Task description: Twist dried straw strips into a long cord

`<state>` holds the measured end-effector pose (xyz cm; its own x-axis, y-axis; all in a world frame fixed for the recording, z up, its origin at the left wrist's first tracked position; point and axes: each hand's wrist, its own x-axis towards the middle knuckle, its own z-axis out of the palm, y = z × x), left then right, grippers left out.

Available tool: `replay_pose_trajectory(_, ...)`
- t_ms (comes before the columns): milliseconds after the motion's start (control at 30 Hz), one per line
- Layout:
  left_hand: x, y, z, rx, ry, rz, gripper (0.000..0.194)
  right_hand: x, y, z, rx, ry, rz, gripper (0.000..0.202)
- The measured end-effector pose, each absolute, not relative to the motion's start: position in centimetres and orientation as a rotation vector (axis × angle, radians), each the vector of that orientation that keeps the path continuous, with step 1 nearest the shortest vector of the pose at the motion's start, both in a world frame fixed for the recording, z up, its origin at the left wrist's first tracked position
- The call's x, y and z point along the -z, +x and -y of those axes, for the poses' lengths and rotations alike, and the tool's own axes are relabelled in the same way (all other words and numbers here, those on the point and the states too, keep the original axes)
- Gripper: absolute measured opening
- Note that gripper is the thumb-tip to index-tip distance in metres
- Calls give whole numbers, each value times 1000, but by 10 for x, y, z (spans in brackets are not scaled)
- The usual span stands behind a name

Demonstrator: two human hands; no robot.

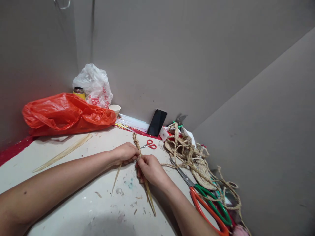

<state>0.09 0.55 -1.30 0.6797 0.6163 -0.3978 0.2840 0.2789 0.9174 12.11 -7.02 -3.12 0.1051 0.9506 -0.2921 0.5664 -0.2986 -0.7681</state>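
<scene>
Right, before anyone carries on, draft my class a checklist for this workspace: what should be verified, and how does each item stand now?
1. Left hand and right hand both on the braid: ok.
2. Exact fingertip grip: cannot tell, the hands hide it.
3. Small scissors clear of the braid: cannot tell, their tips sit right by it.
4. Large scissors clear of the rope pile: not ok, they lie against it.
5. Loose strip apart from both hands: ok.

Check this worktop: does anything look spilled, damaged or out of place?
Bluish stains mar the pale tabletop beside the right hand, with dry scraps scattered about, so it looks soiled. The braided cord lies tangled beside large scissors, looking untidy.
</scene>
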Motion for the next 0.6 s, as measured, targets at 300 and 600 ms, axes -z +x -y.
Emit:
replay_pose_trajectory(300,11,1,-2,-282,1308,-870,19,-4,102,92,-507,-1958,2058,25)
replay_pose_trajectory(600,4,-4,-10,-233,1258,-761,17,-7,144,71,-702,-1694,1400,29)
